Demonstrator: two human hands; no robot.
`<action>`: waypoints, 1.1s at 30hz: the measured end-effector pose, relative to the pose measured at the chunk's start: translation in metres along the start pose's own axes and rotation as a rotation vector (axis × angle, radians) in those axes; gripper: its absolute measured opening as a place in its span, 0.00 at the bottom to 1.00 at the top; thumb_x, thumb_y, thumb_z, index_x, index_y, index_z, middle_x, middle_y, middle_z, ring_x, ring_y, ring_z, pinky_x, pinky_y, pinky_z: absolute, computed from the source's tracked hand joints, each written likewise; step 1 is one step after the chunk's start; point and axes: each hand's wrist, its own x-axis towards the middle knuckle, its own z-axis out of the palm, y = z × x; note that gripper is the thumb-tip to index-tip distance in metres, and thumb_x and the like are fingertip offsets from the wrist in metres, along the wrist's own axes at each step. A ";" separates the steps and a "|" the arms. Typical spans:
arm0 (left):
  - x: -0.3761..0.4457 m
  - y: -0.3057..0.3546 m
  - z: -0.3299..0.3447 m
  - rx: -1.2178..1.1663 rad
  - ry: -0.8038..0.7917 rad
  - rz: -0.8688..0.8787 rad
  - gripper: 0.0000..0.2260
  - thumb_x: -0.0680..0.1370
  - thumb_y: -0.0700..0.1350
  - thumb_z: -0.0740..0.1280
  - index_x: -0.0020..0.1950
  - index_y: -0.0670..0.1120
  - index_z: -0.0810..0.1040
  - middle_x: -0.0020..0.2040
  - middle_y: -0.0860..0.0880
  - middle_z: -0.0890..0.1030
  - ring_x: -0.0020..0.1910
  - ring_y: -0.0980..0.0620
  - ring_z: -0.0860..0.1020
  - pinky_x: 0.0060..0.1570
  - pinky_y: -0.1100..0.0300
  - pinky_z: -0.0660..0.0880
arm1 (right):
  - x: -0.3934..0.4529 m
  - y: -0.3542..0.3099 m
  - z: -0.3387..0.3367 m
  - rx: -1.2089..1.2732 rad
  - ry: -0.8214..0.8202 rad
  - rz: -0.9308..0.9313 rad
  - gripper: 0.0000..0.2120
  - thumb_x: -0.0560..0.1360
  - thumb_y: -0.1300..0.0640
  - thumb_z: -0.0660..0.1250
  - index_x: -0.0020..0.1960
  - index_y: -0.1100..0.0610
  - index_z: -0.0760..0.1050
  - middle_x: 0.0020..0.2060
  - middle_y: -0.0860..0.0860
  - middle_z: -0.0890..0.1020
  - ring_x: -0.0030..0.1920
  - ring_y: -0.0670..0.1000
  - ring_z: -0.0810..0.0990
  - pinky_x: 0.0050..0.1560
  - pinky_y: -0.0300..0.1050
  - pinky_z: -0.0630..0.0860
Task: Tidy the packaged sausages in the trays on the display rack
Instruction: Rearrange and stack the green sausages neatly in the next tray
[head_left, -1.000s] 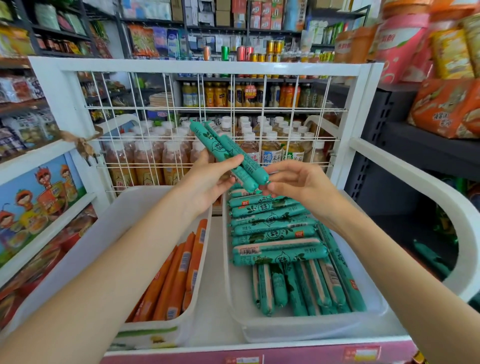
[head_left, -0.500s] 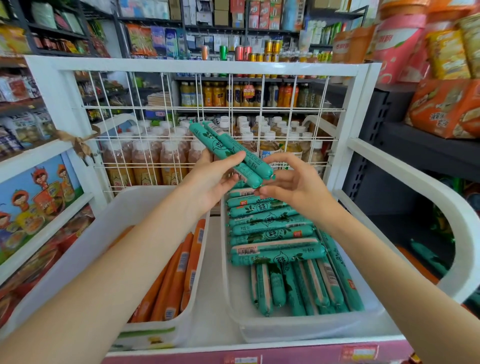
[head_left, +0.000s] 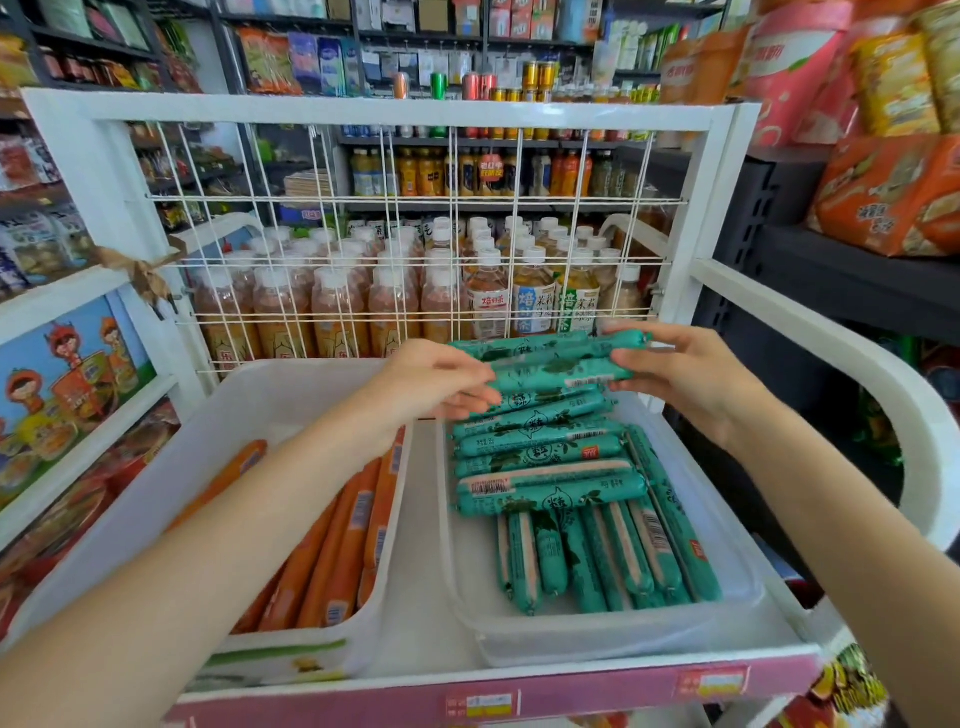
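White display rack (head_left: 727, 218), wire grid back, bottled drinks behind it. On its shelf, two trays side by side. Left tray (head_left: 171, 467): orange sausages lying lengthwise against its right wall, much of the floor hidden under my forearm. Right tray (head_left: 743, 613): green sausages (head_left: 550, 499), a crosswise stack at the back over a lengthwise row at the front.

I hold a small bundle of green sticks (head_left: 550, 358) crosswise, just above the back of that stack. Left hand (head_left: 431, 376) grips the bundle's left end, fingers curled under it. Right hand (head_left: 680, 371) pinches the right end, fingertips on top, thumb below.

Risks, as I judge them: the wrappers look slick, so the middle stick could squirt out if my grip goes uneven. The stack already stands about level with the tray wall; setting the bundle down off-centre might roll sticks onto the shelf or over the front row.

Hard to tell: exact count in the bundle, three at a guess. My left fingertips blur. The far end of the stack sits hidden behind my hands.
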 end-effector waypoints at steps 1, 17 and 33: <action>0.000 -0.003 -0.001 0.123 0.084 0.112 0.06 0.75 0.42 0.66 0.51 0.45 0.79 0.42 0.52 0.83 0.39 0.60 0.80 0.42 0.67 0.77 | 0.000 0.002 -0.005 -0.057 -0.034 0.011 0.11 0.72 0.69 0.66 0.50 0.56 0.79 0.52 0.61 0.81 0.48 0.57 0.81 0.42 0.38 0.81; 0.031 -0.046 0.025 1.456 -0.309 0.272 0.30 0.70 0.57 0.70 0.69 0.51 0.65 0.71 0.48 0.60 0.66 0.44 0.65 0.66 0.48 0.61 | -0.035 0.018 0.032 -1.147 -0.650 -0.439 0.08 0.73 0.58 0.68 0.52 0.55 0.81 0.48 0.47 0.82 0.40 0.34 0.74 0.44 0.22 0.67; 0.020 -0.042 0.008 1.006 -0.207 0.378 0.10 0.75 0.47 0.67 0.56 0.50 0.76 0.60 0.52 0.76 0.58 0.53 0.73 0.60 0.56 0.69 | -0.045 0.041 0.055 -1.163 -0.860 -0.452 0.16 0.69 0.57 0.71 0.57 0.52 0.77 0.56 0.48 0.77 0.52 0.48 0.73 0.51 0.35 0.68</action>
